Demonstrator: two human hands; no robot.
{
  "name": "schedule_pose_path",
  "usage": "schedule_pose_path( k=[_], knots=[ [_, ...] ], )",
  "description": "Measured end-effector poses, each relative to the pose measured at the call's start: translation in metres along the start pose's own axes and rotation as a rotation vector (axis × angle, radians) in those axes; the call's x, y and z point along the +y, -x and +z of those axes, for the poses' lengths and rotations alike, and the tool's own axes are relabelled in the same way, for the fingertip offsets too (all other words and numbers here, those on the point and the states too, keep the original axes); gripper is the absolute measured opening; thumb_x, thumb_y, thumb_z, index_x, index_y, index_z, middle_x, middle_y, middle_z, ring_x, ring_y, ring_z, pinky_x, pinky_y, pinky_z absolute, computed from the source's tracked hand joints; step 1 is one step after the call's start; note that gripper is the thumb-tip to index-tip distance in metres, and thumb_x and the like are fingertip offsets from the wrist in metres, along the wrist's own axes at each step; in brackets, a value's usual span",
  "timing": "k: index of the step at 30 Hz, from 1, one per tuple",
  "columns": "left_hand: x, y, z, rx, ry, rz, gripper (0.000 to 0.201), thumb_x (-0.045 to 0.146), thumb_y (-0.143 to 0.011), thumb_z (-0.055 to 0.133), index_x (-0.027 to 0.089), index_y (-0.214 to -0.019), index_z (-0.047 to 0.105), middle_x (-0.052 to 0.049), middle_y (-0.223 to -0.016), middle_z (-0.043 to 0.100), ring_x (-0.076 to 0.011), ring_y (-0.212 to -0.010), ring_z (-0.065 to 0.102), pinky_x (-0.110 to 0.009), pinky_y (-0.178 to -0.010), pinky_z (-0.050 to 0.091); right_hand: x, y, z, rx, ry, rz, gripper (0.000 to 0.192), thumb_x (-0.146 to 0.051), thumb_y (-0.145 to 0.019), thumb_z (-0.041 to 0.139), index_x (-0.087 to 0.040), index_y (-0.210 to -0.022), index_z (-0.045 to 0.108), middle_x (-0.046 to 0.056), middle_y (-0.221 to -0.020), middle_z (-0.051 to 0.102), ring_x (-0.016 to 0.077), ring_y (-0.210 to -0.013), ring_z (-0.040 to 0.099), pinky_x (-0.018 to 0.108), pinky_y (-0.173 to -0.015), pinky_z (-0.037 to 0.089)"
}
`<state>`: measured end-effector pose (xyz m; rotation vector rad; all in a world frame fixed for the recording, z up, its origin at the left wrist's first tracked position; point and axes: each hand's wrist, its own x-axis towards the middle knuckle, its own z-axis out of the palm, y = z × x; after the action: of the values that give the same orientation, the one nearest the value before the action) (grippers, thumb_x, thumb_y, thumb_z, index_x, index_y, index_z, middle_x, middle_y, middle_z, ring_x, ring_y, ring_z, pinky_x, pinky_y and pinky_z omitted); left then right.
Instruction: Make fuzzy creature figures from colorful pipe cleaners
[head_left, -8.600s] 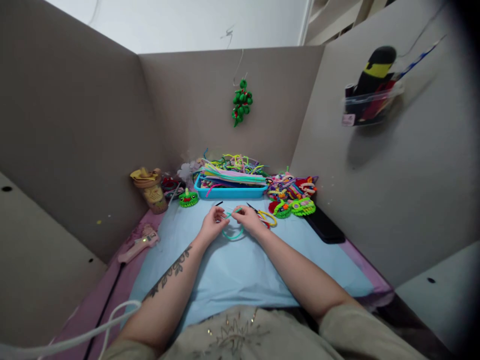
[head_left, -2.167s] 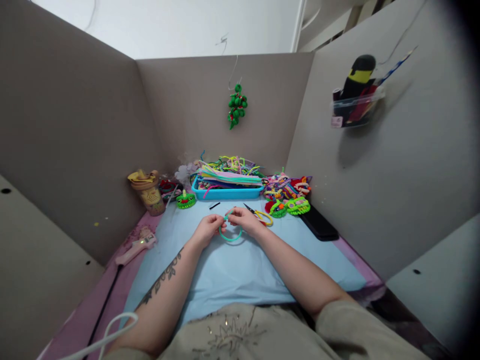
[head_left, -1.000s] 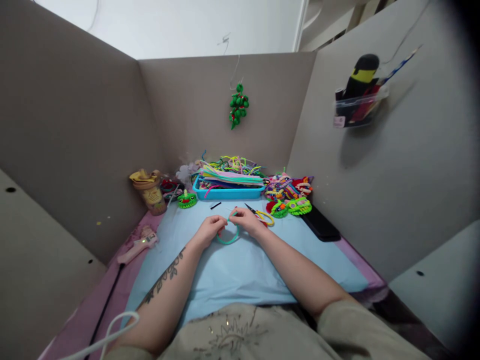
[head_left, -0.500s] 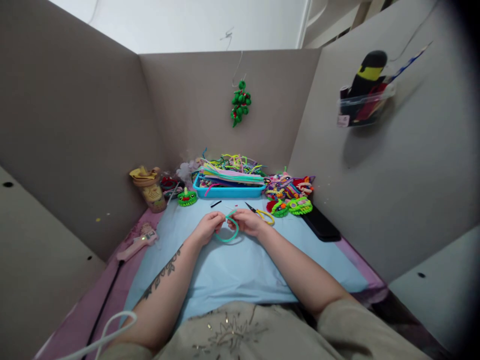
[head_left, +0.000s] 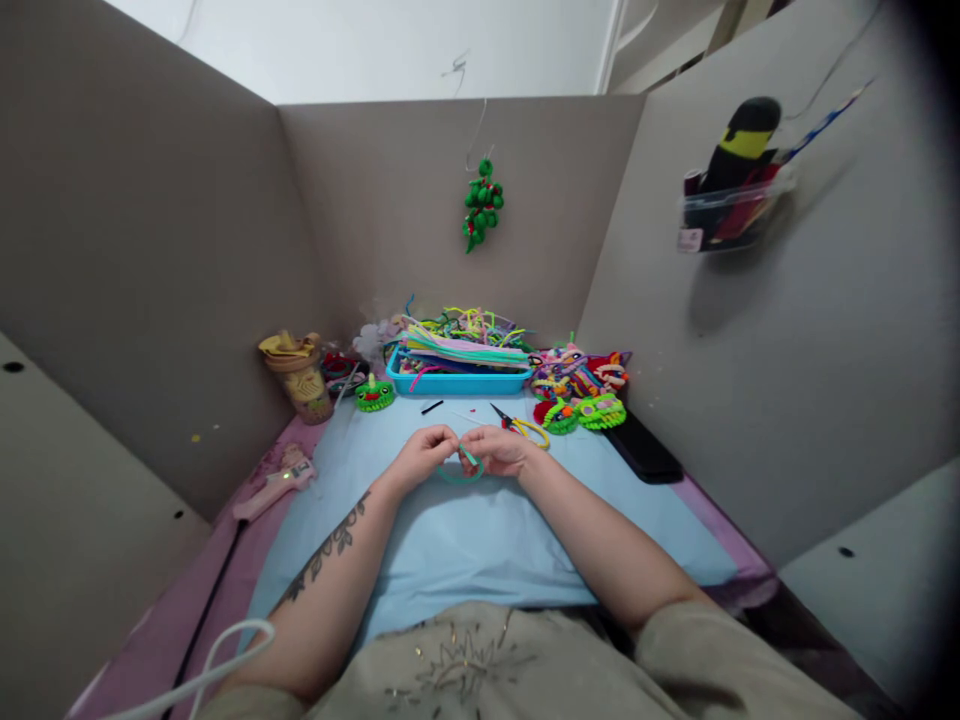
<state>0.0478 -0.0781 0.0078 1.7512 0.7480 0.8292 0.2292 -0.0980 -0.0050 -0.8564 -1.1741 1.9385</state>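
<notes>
A teal pipe cleaner (head_left: pixel 459 480), bent into a loop, is pinched between my two hands over the blue sheet (head_left: pixel 480 560). My left hand (head_left: pixel 426 455) is closed on one side of it. My right hand (head_left: pixel 496 450) has its fingers closed on the other side, close beside the left fingertips. A short end of the pipe cleaner crosses in front of my right fingers. Just beyond my right hand lie yellow-handled scissors (head_left: pixel 531 430). A short black piece (head_left: pixel 433 407) lies on the sheet past my left hand.
A blue tray (head_left: pixel 457 383) piled with pipe cleaners stands at the back. Fuzzy green figures (head_left: pixel 600 411) and a black flat case (head_left: pixel 643 450) lie right. On the left are a tumbler (head_left: pixel 300 380), a frog-like piece (head_left: pixel 374 394) and a pink glue gun (head_left: pixel 274 492). Grey panels surround the table.
The teal loop has become smaller and lower-looking between my hands. Its end now crosses in front of my right fingers, and both hands have drawn closer together.
</notes>
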Motion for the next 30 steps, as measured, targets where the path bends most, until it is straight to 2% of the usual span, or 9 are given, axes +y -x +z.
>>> schedule_pose_path(
  k=[6, 11, 14, 18, 21, 23, 25, 28, 30],
  knots=[
    [-0.002, -0.002, 0.002, 0.099, -0.027, 0.010, 0.019, 0.033, -0.072, 0.056, 0.017, -0.063, 0.057, 0.004, -0.053, 0.047, -0.0097, -0.052, 0.039, -0.022, -0.053, 0.031, -0.008, 0.000, 0.004, 0.199, 0.450, -0.258, 0.024, -0.035, -0.063, 0.072, -0.015, -0.065, 0.061, -0.001, -0.055, 0.058, 0.0104, -0.053, 0.050, 0.023, -0.054, 0.037],
    [-0.013, -0.008, 0.003, 0.182, 0.068, -0.048, 0.013, 0.027, -0.069, 0.055, 0.017, -0.063, 0.058, 0.005, -0.050, 0.045, -0.0093, -0.049, 0.040, -0.021, -0.050, 0.031, -0.005, -0.002, 0.010, 0.447, 1.009, -0.624, 0.011, -0.026, -0.077, 0.059, -0.018, -0.069, 0.061, 0.001, -0.066, 0.058, 0.0142, -0.064, 0.050, 0.027, -0.063, 0.038],
    [-0.016, -0.010, 0.007, 0.218, 0.242, -0.126, 0.008, 0.024, -0.066, 0.056, 0.016, -0.063, 0.058, 0.005, -0.049, 0.045, -0.0083, -0.046, 0.038, -0.021, -0.047, 0.030, -0.002, -0.002, 0.010, 0.449, 1.224, -0.779, 0.012, -0.022, -0.083, 0.051, -0.020, -0.076, 0.060, 0.005, -0.076, 0.059, 0.0177, -0.076, 0.052, 0.030, -0.073, 0.039],
    [-0.016, -0.011, 0.010, 0.227, 0.355, -0.172, 0.011, 0.027, -0.066, 0.056, 0.017, -0.065, 0.055, 0.005, -0.051, 0.043, -0.0075, -0.046, 0.037, -0.020, -0.045, 0.029, 0.001, -0.003, 0.010, 0.451, 1.356, -0.798, 0.017, -0.023, -0.088, 0.045, -0.019, -0.080, 0.060, 0.009, -0.080, 0.058, 0.0199, -0.080, 0.052, 0.032, -0.075, 0.038],
    [-0.015, -0.010, 0.009, 0.216, 0.399, -0.181, 0.013, 0.029, -0.067, 0.057, 0.016, -0.065, 0.053, 0.005, -0.052, 0.042, -0.0072, -0.047, 0.037, -0.020, -0.045, 0.029, 0.002, -0.004, 0.011, 0.486, 1.259, -0.814, 0.017, -0.026, -0.087, 0.047, -0.020, -0.080, 0.061, 0.008, -0.081, 0.059, 0.0194, -0.080, 0.053, 0.032, -0.077, 0.038],
    [-0.014, -0.010, 0.007, 0.202, 0.423, -0.181, 0.015, 0.029, -0.067, 0.058, 0.016, -0.064, 0.051, 0.005, -0.052, 0.042, -0.0069, -0.047, 0.037, -0.020, -0.046, 0.029, 0.001, -0.005, 0.010, 0.521, 1.076, -0.775, 0.016, -0.031, -0.084, 0.052, -0.020, -0.079, 0.062, 0.006, -0.079, 0.060, 0.0182, -0.079, 0.053, 0.030, -0.075, 0.039],
    [-0.012, -0.009, 0.003, 0.176, 0.445, -0.183, 0.018, 0.031, -0.067, 0.059, 0.016, -0.062, 0.050, 0.005, -0.052, 0.041, -0.0066, -0.047, 0.037, -0.020, -0.046, 0.029, 0.001, -0.007, 0.008, 0.500, 0.835, -0.663, 0.023, -0.040, -0.081, 0.056, -0.019, -0.077, 0.063, 0.004, -0.076, 0.060, 0.0166, -0.074, 0.053, 0.029, -0.069, 0.040],
    [-0.008, -0.007, 0.000, 0.117, 0.462, -0.193, 0.021, 0.032, -0.067, 0.060, 0.016, -0.060, 0.049, 0.006, -0.050, 0.041, -0.0061, -0.045, 0.036, -0.020, -0.045, 0.028, 0.003, -0.011, 0.005, 0.336, 0.423, -0.423, 0.040, -0.055, -0.076, 0.057, -0.015, -0.073, 0.062, 0.002, -0.069, 0.059, 0.0141, -0.066, 0.053, 0.027, -0.064, 0.041],
    [-0.005, -0.005, 0.000, 0.069, 0.461, -0.203, 0.020, 0.031, -0.066, 0.061, 0.015, -0.059, 0.051, 0.005, -0.049, 0.043, -0.0062, -0.045, 0.038, -0.020, -0.046, 0.028, 0.007, -0.012, 0.004, 0.199, 0.205, -0.273, 0.045, -0.059, -0.071, 0.060, -0.013, -0.072, 0.062, 0.003, -0.066, 0.060, 0.0130, -0.061, 0.054, 0.027, -0.061, 0.042]
  ],
)
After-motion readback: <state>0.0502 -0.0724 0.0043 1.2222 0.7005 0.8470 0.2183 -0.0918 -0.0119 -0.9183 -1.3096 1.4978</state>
